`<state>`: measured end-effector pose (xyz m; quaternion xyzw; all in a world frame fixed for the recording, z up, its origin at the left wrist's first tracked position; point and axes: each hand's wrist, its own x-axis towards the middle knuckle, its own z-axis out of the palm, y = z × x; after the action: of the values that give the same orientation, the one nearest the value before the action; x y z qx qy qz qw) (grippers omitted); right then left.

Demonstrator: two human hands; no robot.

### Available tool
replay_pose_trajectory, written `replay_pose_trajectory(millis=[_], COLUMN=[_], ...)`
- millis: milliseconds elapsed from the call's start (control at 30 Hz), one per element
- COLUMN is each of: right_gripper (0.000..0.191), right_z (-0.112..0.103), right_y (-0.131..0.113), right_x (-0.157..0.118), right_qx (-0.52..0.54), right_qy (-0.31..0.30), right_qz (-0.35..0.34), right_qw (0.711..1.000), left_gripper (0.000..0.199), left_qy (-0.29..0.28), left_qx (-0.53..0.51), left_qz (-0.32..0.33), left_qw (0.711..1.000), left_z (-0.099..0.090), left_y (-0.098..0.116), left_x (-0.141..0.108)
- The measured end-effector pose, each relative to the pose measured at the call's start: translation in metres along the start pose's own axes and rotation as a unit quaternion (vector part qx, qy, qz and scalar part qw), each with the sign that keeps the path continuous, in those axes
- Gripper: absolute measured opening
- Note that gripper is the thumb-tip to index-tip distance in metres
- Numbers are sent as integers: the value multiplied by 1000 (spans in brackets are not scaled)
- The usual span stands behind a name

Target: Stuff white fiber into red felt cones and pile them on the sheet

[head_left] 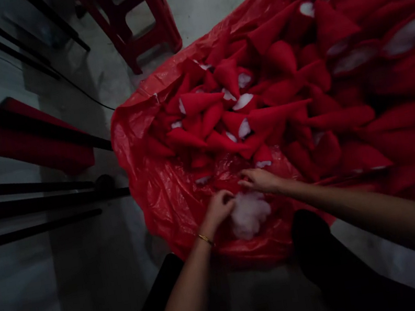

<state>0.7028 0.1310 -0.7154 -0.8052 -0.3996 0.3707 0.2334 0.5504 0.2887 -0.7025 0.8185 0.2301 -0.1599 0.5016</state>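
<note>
Between my knees lies a loose clump of white fluffy stuffing (249, 216) on a red plastic sheet (157, 185). My left hand (220, 209), with a gold-coloured bracelet at the wrist, is at the clump's left edge, fingers curled. Just above the clump is my right hand (262, 180), its fingers bent toward the left one. Red material lies between the two hands, but dimness and blur hide what the fingertips hold, if anything. Beyond them are several red cone-shaped fabric pieces (202, 101), white stuffing showing at many open ends.
A red plastic stool (152, 40) stands on the grey floor past the sheet. Dark bars (40, 203) reach in from the left, near a red block-like object (41, 141). More stuffed red pieces (404, 117) are heaped to the right.
</note>
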Motion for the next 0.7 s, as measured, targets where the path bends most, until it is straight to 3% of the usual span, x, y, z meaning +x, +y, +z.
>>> replay_pose_trajectory(millis=[67, 133, 200, 267, 333, 400, 433, 500, 567, 600, 700], right_gripper=[35, 27, 18, 18, 21, 23, 23, 20, 15, 13, 10], right_z=[20, 28, 24, 11, -5, -19, -25, -35, -41, -42, -43], right_y=[2, 6, 13, 19, 22, 18, 13, 1, -11, -16, -23], right_x=[8, 7, 3, 3, 5, 7, 7, 4, -1, -4, -14], right_qx=[31, 46, 67, 97, 131, 160, 179, 214, 224, 215, 170], right_qy=[-24, -30, -23, -14, -10, -13, -16, -22, -30, -39, -63], right_qz=[45, 63, 80, 98, 109, 113, 111, 96, 60, 38, -19], right_qw=[998, 996, 994, 990, 985, 981, 977, 972, 972, 975, 983], left_gripper=[17, 18, 19, 18, 13, 12, 18, 36, 48, 49, 34], left_qy=[-120, -137, -66, 40, 140, 182, 173, 101, 25, 2, -1], left_qx=[11, 34, 18, -61, -175, -294, -360, -491, -604, -633, -663], left_qz=[38, 37, 2, -77, -177, -240, -255, -262, -260, -256, -256], left_qw=[992, 989, 998, 994, 958, 907, 881, 825, 753, 731, 704], left_z=[24, 42, 48, 42, 27, 10, 2, -10, -14, -13, 1], left_y=[8, 16, 19, 17, 12, 10, 10, 17, 28, 35, 52], left_x=[-8, -14, -15, -11, -4, 4, 8, 15, 21, 25, 33])
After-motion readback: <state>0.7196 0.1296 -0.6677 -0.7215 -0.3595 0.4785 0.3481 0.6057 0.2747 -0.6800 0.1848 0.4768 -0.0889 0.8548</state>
